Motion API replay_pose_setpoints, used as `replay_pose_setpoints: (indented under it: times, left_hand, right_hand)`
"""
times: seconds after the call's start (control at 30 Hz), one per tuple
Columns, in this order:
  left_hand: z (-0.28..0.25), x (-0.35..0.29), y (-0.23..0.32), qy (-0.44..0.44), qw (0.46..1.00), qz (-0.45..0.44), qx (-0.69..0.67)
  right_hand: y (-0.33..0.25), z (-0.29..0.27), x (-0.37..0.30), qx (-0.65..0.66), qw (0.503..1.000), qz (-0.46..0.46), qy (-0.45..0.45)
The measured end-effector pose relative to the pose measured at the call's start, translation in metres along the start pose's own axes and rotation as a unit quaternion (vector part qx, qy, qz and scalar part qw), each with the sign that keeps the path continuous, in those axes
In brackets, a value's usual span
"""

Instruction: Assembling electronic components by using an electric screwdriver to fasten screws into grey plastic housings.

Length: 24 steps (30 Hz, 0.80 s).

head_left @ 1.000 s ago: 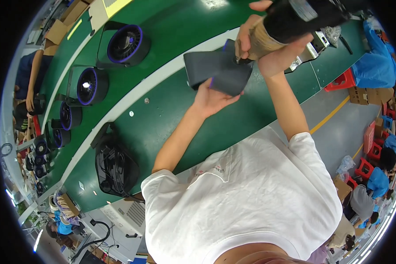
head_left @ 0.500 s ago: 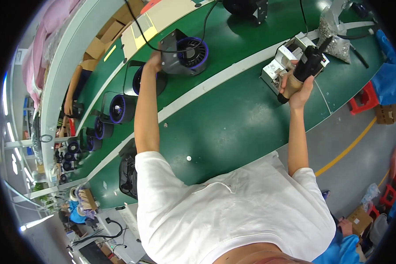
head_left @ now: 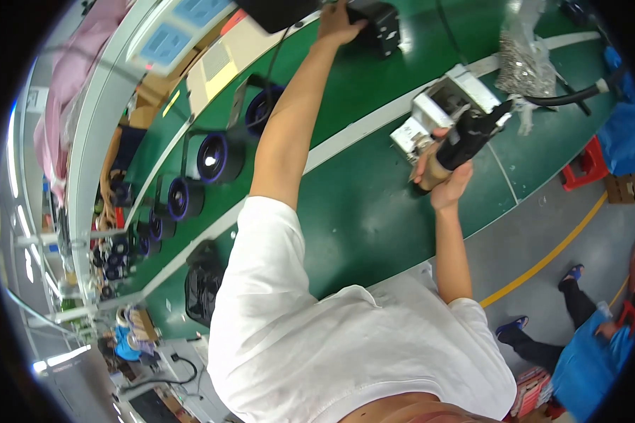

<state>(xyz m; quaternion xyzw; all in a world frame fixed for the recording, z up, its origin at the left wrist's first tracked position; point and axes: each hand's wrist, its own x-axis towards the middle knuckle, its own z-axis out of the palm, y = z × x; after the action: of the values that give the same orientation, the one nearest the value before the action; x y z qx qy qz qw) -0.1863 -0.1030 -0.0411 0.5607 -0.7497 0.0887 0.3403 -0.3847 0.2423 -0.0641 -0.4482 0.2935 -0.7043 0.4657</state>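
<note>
My right hand (head_left: 446, 180) is closed around a power screwdriver (head_left: 466, 137), black with a tan section and tilted. The tool is over a white metal fixture (head_left: 430, 106) that sits on the green bench; the hand hides part of the fixture. My left arm stretches to the far side, and my left hand (head_left: 339, 28) has its fingers apart next to a black unit with a bracket (head_left: 379, 28). Whether it touches that unit is unclear. Nearer black round units with purple rings (head_left: 220, 156) stand in a row to the left of my left arm.
A clear bag of small metal parts (head_left: 522, 67) lies right of the fixture, beside a black hose (head_left: 575, 97). A white rail (head_left: 360, 137) runs along the bench. A dark box shape (head_left: 275, 10) hangs at the top. Another person in blue (head_left: 593, 359) is at lower right.
My left hand has left the nearer bracketed unit and moved right and farther out to another. The right hand and screwdriver shifted slightly left and down in view. The view itself has moved.
</note>
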Motion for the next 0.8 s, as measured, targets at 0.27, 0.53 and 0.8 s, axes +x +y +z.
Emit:
replay_pose_setpoints:
  times: [0.27,0.53,0.8]
  left_hand:
    - [0.009,0.003,-0.084,-0.009,0.984,0.033,-0.176]
    - [-0.013,-0.065,0.008,0.107,0.962,-0.189,-0.167]
    - [-0.103,-0.157,0.013,0.133,0.828,-0.129,-0.529]
  right_hand:
    - [0.006,0.002,-0.006,0.037,0.999,0.015,-0.027]
    - [0.005,-0.009,-0.005,0.030,0.999,-0.037,-0.022]
    - [-0.006,-0.004,-0.001,-0.013,1.000,-0.002,0.009]
